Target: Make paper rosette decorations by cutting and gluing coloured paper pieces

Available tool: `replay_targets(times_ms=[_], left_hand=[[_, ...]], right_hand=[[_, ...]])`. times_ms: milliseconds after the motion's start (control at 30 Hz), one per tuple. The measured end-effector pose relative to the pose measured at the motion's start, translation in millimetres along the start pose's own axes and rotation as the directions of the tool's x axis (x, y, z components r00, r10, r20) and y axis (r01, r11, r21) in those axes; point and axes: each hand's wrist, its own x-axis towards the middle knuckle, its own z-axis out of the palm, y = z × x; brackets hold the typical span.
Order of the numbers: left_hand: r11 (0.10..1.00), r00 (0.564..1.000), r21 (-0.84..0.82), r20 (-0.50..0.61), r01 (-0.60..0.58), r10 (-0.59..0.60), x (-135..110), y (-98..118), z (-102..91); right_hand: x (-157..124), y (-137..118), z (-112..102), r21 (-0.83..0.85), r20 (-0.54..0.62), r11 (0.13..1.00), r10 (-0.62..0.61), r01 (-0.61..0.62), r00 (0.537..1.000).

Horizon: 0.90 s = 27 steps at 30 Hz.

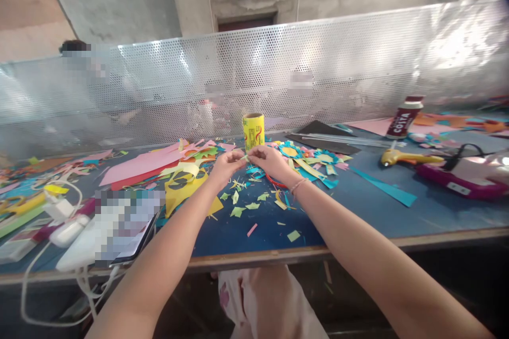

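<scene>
Pinching green paper (246,159), left grip (228,164) and right grip (271,162) hide its long axis.

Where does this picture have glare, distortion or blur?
Head view: strong glare whitens the metal screen at upper right; the bottle leans outward, probably from wide-angle distortion; pixelated blocks hide parts of the phone; the green piece between left hand and right hand looks soft.

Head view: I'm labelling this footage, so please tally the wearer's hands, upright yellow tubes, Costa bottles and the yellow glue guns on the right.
Left hand and right hand: 2
Yellow tube: 1
Costa bottle: 1
Yellow glue gun: 1
Total: 5
</scene>
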Motion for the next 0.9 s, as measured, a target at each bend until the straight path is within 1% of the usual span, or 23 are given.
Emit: replay_targets(times_ms=[133, 233, 300, 433, 500, 567, 633, 667, 700, 767, 800, 867, 900], left_hand=[[0.999, 0.999, 0.045, -0.038, 0.006, -0.005, 0.7, -1.5, -0.1], [0.993, 0.998, 0.121, -0.058, 0.01, -0.003, 1.0, -2.6, -0.6], [0.99, 0.997, 0.143, -0.075, 0.008, 0.003, 1.1, -3.5, -0.6], [0.99, 0.998, 0.137, -0.068, 0.02, -0.01, 1.2, -6.1, 0.1], [0.99, 0.997, 0.135, -0.069, 0.035, -0.025, 1.9, -7.5, -0.2], [0.993, 0.995, 0.111, -0.092, 0.049, -0.039, 3.3, -8.5, -1.9], [0.996, 0.991, 0.069, -0.126, 0.051, -0.042, 5.0, -8.9, -4.9], [0.997, 0.989, 0.05, -0.142, 0.05, -0.043, 5.9, -8.8, -6.8], [0.998, 0.987, 0.039, -0.158, 0.047, -0.041, 6.7, -8.5, -8.8], [0.998, 0.982, 0.033, -0.183, 0.05, -0.043, 7.6, -7.7, -12.2], [0.998, 0.98, 0.037, -0.196, 0.05, -0.042, 7.7, -7.3, -13.4], [0.997, 0.978, 0.056, -0.205, 0.053, -0.04, 7.6, -6.4, -14.4], [0.996, 0.977, 0.063, -0.208, 0.057, -0.043, 7.4, -5.8, -14.3]], right_hand=[[-1.0, -1.0, 4.1, 0.017, -0.021, 1.0, -0.004, 0.004, 1.0], [-1.3, -1.9, 6.6, 0.042, -0.034, 0.999, 0.029, -0.028, 0.999], [-1.4, -2.1, 7.8, 0.062, -0.035, 0.997, 0.055, -0.052, 0.998], [-1.2, 2.5, 8.2, 0.067, 0.059, 0.996, 0.053, -0.057, 0.997], [-1.0, 6.4, 4.2, -0.011, 0.101, 1.0, 0.025, -0.024, 0.995], [-0.5, 10.1, -5.7, -0.183, 0.091, 0.983, 0.028, -0.01, 0.995], [0.2, 13.0, -21.2, -0.405, 0.034, 0.913, 0.076, -0.056, 0.997], [0.8, 14.1, -30.0, -0.496, -0.01, 0.862, 0.113, -0.103, 0.994], [1.3, 15.2, -38.7, -0.552, -0.049, 0.82, 0.145, -0.148, 0.988], [1.9, 17.3, -51.9, -0.62, -0.094, 0.755, 0.2, -0.215, 0.975], [1.8, 18.3, -55.2, -0.646, -0.096, 0.728, 0.225, -0.232, 0.97], [0.5, 20.2, -54.2, -0.703, -0.043, 0.673, 0.283, -0.23, 0.958], [-0.6, 21.1, -50.5, -0.709, -0.015, 0.672, 0.291, -0.215, 0.957]])
